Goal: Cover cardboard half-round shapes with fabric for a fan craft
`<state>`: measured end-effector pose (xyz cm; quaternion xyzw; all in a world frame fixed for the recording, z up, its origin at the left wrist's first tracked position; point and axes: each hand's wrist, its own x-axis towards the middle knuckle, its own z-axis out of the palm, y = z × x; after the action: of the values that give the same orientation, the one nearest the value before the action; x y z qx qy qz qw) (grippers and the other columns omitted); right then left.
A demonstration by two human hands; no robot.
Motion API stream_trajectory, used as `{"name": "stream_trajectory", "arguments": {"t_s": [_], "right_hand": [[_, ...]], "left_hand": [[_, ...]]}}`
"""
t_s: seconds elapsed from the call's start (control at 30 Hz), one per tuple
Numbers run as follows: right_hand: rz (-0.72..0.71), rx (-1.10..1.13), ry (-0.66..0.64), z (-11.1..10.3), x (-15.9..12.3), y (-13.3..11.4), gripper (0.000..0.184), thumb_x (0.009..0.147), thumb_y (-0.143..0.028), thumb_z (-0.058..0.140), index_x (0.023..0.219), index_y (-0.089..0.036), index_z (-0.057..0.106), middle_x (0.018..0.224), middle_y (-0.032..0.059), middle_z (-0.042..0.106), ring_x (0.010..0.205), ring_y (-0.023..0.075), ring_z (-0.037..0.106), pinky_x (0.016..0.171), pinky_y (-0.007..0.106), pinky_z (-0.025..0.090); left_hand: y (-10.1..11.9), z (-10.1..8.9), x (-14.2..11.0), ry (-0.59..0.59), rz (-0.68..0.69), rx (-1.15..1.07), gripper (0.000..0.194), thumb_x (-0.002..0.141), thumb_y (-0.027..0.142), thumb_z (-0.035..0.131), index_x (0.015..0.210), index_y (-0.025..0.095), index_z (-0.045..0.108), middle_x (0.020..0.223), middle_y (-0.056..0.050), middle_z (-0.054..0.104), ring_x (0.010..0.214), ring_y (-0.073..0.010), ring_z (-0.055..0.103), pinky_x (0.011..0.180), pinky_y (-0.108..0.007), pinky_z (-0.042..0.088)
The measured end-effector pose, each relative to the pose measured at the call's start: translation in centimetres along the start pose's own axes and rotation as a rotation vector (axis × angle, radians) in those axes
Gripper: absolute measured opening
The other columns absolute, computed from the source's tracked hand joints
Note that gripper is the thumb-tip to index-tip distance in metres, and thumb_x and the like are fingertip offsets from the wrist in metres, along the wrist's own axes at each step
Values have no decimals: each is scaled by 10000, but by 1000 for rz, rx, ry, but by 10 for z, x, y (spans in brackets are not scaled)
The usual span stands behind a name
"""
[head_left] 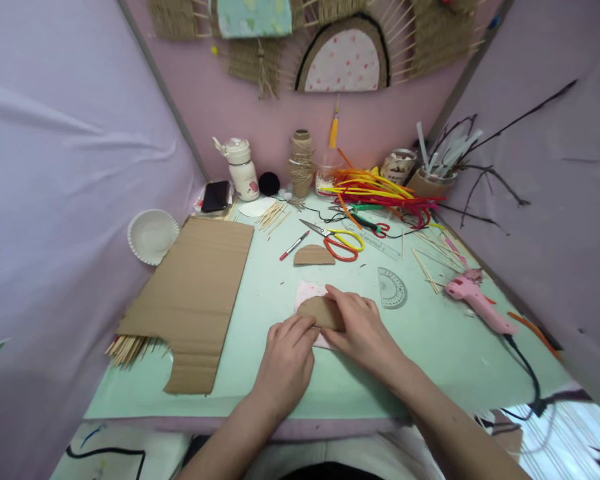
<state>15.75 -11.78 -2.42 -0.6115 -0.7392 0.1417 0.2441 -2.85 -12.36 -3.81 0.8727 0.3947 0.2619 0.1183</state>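
Observation:
A small half-round piece of cardboard (320,312) lies on a pinkish-white patterned cloth piece (307,289) near the table's front. My right hand (363,327) grips its right side, thumb at the straight lower edge and fingers at the curved top. With curled fingers, my left hand (290,353) pinches the lower left edge; its fingertips are partly hidden. Just beyond the hands is a second half-round cardboard piece (314,256). Scissors (337,241) with yellow and red handles touch it, and a red-capped pen (295,246) lies to its left.
A large cardboard sheet (195,287) covers the table's left, over thin sticks (130,348). To the right are a protractor (392,288) and a pink glue gun (480,303) with its cord. A bottle (243,170), twine spool (301,163) and colourful pipe cleaners (380,190) stand behind.

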Motion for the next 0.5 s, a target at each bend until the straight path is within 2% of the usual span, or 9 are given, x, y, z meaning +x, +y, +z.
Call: {"name": "stream_trajectory", "arguments": {"t_s": [0.1, 0.23, 0.37, 0.5], "right_hand": [[24, 47, 10, 2, 0, 2, 606, 773, -229, 632, 1347, -181, 445, 1190, 115, 661, 1116, 284, 580, 947, 477, 407], [70, 133, 151, -2, -2, 8, 611, 749, -262, 666, 1318, -200, 451, 1212, 125, 641, 1127, 293, 576, 972, 508, 392], [111, 257, 290, -7, -1, 15, 573, 742, -287, 667, 1275, -195, 478, 1199, 129, 642, 1123, 285, 585, 976, 502, 413], [133, 459, 389, -10, 3, 21, 465, 790, -345, 626, 1217, -191, 522, 1137, 123, 681, 1049, 251, 644, 896, 419, 499]], "left_hand": [[-2, -1, -4, 111, -33, -80, 336, 848, -12, 431, 1053, 186, 610, 1185, -96, 636, 1132, -231, 558, 942, -417, 460], [-7, -2, -7, 223, -184, -160, 237, 882, 61, 450, 1006, 185, 610, 1104, -100, 611, 1069, -226, 570, 905, -402, 492], [-10, -2, -6, 260, -263, -201, 198, 889, 97, 460, 996, 181, 604, 1071, -97, 597, 1042, -224, 575, 899, -403, 500], [-11, -1, -5, 250, -270, -220, 175, 909, 128, 454, 998, 183, 595, 1062, -91, 602, 1043, -225, 572, 920, -423, 491]]}}
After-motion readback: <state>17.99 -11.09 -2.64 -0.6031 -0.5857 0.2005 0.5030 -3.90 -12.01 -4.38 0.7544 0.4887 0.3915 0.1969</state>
